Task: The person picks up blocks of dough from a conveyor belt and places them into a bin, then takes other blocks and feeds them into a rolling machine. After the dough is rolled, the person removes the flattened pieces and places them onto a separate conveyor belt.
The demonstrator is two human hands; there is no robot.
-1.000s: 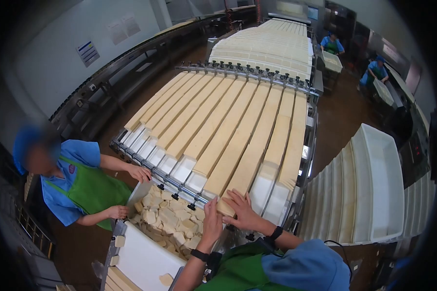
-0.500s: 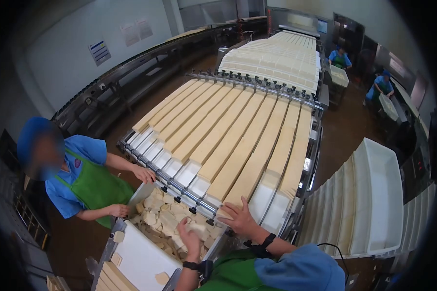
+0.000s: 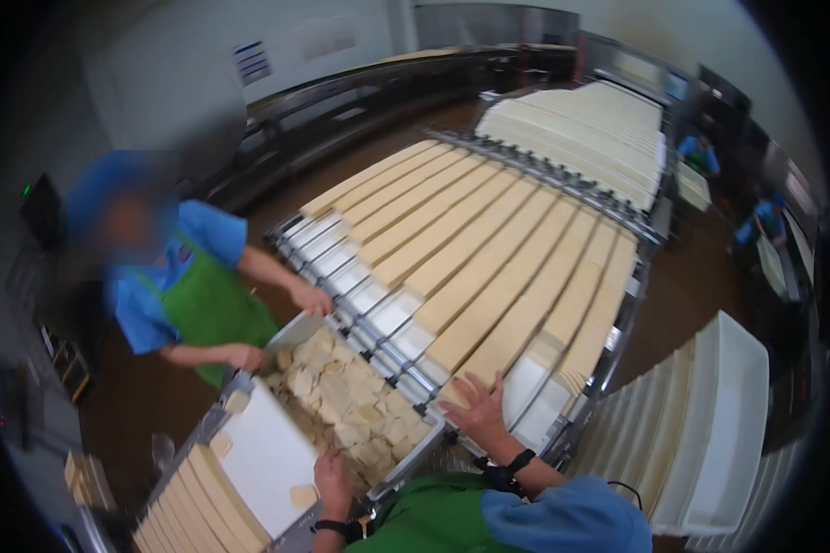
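Long rows of pale, flat slices (image 3: 507, 295) lie side by side on a white conveyor with metal rods. My right hand (image 3: 475, 405), fingers spread, rests on the near end of one row. At the near left edge of a white bin, my left hand (image 3: 334, 481) is lowered beside the loose slices (image 3: 350, 405) that fill it; its fingers are partly hidden. The bin (image 3: 421, 453) sits against the conveyor's near end. To its left lies a white board (image 3: 267, 452) with a few loose slices.
A co-worker (image 3: 203, 286) in a green apron stands at the left, hands at the bin. More slice rows (image 3: 198, 507) lie at the lower left. Nested white trays (image 3: 724, 415) stand at the right. Two people work in the far right background.
The view has turned, so the scene sits further right. My left hand has moved from above the loose slices down to the bin's near left side. My right hand stays at the row's end.
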